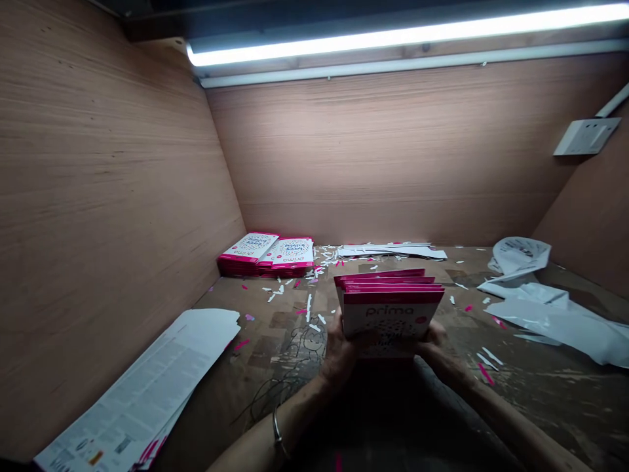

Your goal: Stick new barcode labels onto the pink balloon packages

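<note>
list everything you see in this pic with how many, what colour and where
table: one, brown, below
walls: three, light brown, left, back and right
tube light: one, white, top
pipe: one, white, under the tube light
switch box: one, white, right wall
packet stacks: two, white and pink, back left
paper strips: several, white, back centre
paper scraps: many, mostly white and pink, scattered
printed sheets: several, mostly white, left
crumpled wrapping: count unclear, white, right
held packets: several, white and pink, between the hands
bracelet: one, silver, left wrist
left hand: one, on the held packets
right hand: one, on the held packets
</note>
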{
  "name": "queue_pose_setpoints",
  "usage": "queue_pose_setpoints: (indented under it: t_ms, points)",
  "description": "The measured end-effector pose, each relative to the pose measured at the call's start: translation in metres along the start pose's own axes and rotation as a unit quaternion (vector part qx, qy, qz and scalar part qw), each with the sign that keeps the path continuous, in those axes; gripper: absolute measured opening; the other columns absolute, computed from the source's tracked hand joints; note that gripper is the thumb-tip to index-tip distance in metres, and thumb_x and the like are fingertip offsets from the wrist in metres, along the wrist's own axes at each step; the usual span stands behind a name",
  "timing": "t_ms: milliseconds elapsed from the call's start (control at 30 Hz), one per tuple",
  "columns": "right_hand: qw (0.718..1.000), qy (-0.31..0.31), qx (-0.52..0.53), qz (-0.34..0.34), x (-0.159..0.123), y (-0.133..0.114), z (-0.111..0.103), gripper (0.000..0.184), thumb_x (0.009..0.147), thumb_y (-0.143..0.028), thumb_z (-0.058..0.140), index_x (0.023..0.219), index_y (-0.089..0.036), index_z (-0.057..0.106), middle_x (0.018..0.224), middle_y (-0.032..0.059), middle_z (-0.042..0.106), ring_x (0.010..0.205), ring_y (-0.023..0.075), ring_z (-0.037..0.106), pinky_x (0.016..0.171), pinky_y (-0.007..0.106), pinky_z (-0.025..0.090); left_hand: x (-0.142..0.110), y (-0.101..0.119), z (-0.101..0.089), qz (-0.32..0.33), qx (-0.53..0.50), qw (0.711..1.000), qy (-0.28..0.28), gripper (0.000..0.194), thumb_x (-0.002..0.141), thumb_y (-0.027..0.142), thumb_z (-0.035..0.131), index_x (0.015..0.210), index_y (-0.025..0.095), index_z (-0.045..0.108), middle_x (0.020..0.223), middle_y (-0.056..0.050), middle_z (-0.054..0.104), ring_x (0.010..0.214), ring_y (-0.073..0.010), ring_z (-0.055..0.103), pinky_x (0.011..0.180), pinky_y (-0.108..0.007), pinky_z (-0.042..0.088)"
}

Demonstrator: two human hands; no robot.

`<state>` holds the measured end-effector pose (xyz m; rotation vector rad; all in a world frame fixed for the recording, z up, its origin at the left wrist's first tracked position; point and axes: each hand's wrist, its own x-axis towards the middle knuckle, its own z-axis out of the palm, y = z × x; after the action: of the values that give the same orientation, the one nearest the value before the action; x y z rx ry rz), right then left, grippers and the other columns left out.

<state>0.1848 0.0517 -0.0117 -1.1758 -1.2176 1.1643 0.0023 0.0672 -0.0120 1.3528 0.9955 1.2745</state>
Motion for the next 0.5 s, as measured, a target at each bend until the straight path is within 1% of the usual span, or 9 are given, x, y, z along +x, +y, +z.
queue_pose_setpoints:
  t_ms: [133, 200, 233, 367, 500]
  points:
    - [1.000, 0.018, -0.019, -0.007, 0.001, 0.001, 0.000, 0.027, 0.054, -0.024, 0.072, 0.080, -0.024, 0.064, 0.087, 0.0064, 0.066, 0.086, 0.0301, 0.058, 0.067, 0.039, 0.050, -0.004, 0.003, -0.004, 0.024, 0.017, 0.999, -0.016, 0.069, 0.057, 0.028, 0.076, 0.119, 0.019, 0.047, 0.101, -0.006, 0.063, 0.092, -0.0237, 0.056, 0.076, -0.033, 0.046]
    - [0.999, 0.030, -0.026, -0.011, 0.003, 0.004, 0.001, 0.028, 0.053, -0.025, 0.072, 0.080, -0.023, 0.063, 0.086, 0.0062, 0.065, 0.085, 0.0303, 0.058, 0.067, 0.039, 0.050, -0.003, 0.006, -0.003, 0.023, 0.026, 0.999, -0.015, 0.077, 0.054, 0.027, 0.078, 0.122, 0.019, 0.043, 0.104, -0.007, 0.062, 0.093, -0.0251, 0.055, 0.077, -0.035, 0.046]
    - [0.999, 0.037, -0.031, -0.011, 0.004, 0.006, 0.001, 0.029, 0.052, -0.025, 0.072, 0.079, -0.022, 0.062, 0.085, 0.0060, 0.065, 0.084, 0.0300, 0.058, 0.066, 0.039, 0.050, -0.002, 0.007, -0.002, 0.021, 0.025, 0.999, -0.011, 0.078, 0.053, 0.027, 0.078, 0.122, 0.019, 0.043, 0.105, -0.008, 0.062, 0.093, -0.0256, 0.056, 0.077, -0.035, 0.046]
    - [0.997, 0.059, -0.042, -0.002, 0.006, 0.009, 0.003, 0.030, 0.050, -0.025, 0.074, 0.075, -0.022, 0.059, 0.081, 0.0050, 0.065, 0.076, 0.0269, 0.058, 0.063, 0.036, 0.050, -0.004, 0.007, 0.005, 0.019, -0.007, 1.000, 0.004, 0.067, 0.052, 0.027, 0.078, 0.113, 0.018, 0.051, 0.105, -0.007, 0.062, 0.091, -0.0248, 0.057, 0.076, -0.035, 0.048]
    - [0.997, 0.073, -0.025, -0.011, 0.005, 0.014, 0.004, 0.033, 0.049, -0.027, 0.075, 0.076, -0.019, 0.059, 0.080, 0.0051, 0.065, 0.076, 0.0263, 0.058, 0.061, 0.035, 0.050, -0.004, -0.001, 0.007, 0.000, -0.021, 1.000, 0.018, 0.060, 0.052, 0.027, 0.078, 0.106, 0.017, 0.056, 0.101, -0.006, 0.064, 0.088, -0.0236, 0.059, 0.076, -0.034, 0.048]
